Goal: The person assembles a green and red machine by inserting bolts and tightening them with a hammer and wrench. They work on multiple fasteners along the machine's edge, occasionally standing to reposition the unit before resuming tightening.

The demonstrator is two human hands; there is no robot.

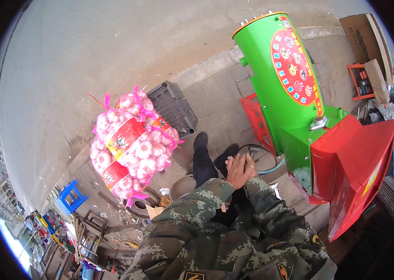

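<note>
My left hand [237, 172] and my right hand [250, 166] rest together in front of my lap, touching each other. The left one has its fingers stretched forward, with no object visible in it. The right one is partly covered by the left, and its fingers hardly show. To the left stand net bags of garlic [143, 149], stacked and tied with pink ends, with red printed bands. On my right is a green machine [264, 70] with a round drum and a red label, joined to a red hopper [346, 154]. My hands are apart from both.
A black plastic crate [173, 109] sits behind the garlic. Near my feet, a hose [274, 168] curls by the machine's red stand [256, 119]. A blue stool [71, 197] and wooden frames [92, 231] are at lower left. Cardboard [362, 39] leans at far right.
</note>
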